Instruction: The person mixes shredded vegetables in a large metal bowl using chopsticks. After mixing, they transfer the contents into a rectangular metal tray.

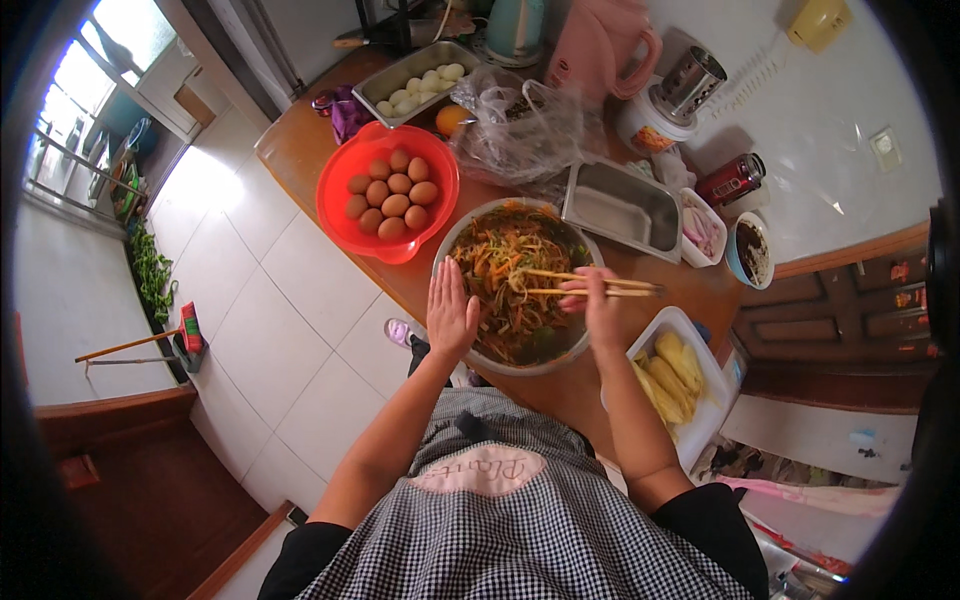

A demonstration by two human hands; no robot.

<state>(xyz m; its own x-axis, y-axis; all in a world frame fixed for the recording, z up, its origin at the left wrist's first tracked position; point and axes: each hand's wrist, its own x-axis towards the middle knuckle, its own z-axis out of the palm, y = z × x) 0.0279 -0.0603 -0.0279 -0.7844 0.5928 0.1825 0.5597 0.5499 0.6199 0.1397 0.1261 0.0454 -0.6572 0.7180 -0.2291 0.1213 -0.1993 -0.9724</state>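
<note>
A round metal bowl (517,369) stands in front of me, filled with mixed shredded vegetables (506,259) in orange, green and pale strands. My left hand (451,315) lies flat along the bowl's left rim with straight fingers and grips nothing. In my right hand (594,300) is a pair of wooden chopsticks (546,292), held over the right side of the bowl. Their tips point left, into pale strands of the mixture. Beyond my left hand sits a red plastic basin (334,217) with several brown eggs (395,204) in it.
An empty steel tray (630,210) adjoins the bowl's upper right. Yellow corn-like pieces (675,367) fill a white tray (721,409) beside my right forearm. Peeled eggs (420,86), a clear plastic bag (517,127) and a pink pitcher (596,49) occupy the wooden table's (296,161) far side.
</note>
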